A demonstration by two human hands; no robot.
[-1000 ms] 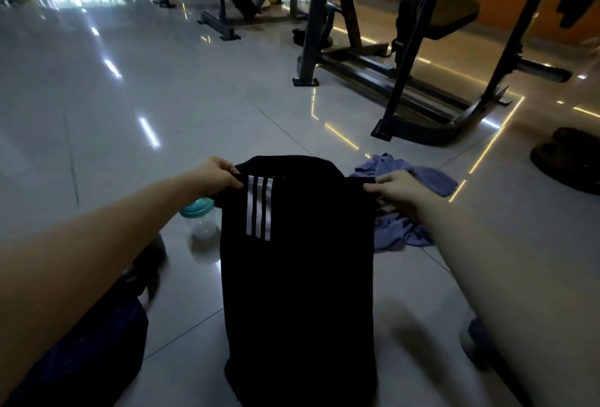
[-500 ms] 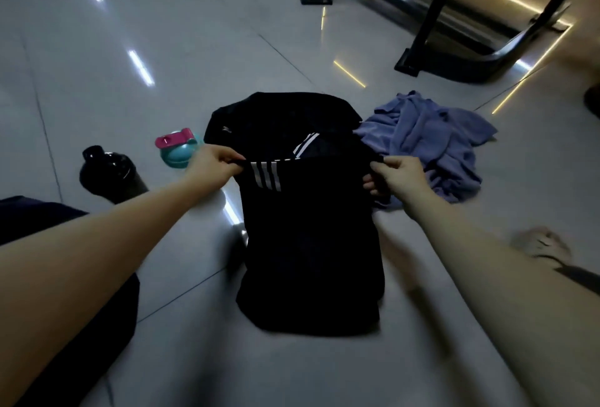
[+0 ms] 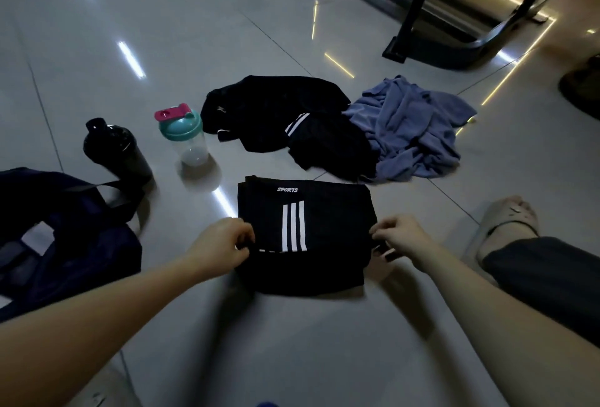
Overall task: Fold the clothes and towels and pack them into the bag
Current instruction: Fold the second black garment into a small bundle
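A black garment with three white stripes [image 3: 321,221] lies folded on the tiled floor in front of me. My left hand [image 3: 224,241] pinches its folded edge on the left side. My right hand [image 3: 399,238] pinches the same edge on the right. Behind it lies a heap of black clothes [image 3: 276,114] and, to the right, a crumpled blue towel [image 3: 412,127]. A dark blue bag [image 3: 58,231] sits at the left, its strap lying toward the garment.
A black bottle [image 3: 113,147] and a clear shaker with a teal lid [image 3: 185,134] stand left of the clothes. Black gym machine frames [image 3: 422,10] rise at the back right. My slippered foot [image 3: 506,221] and leg lie at the right.
The garment, held up hanging a second ago, has been lowered and its top edge brought down toward me, so it now lies folded flat. The view tilted downward.
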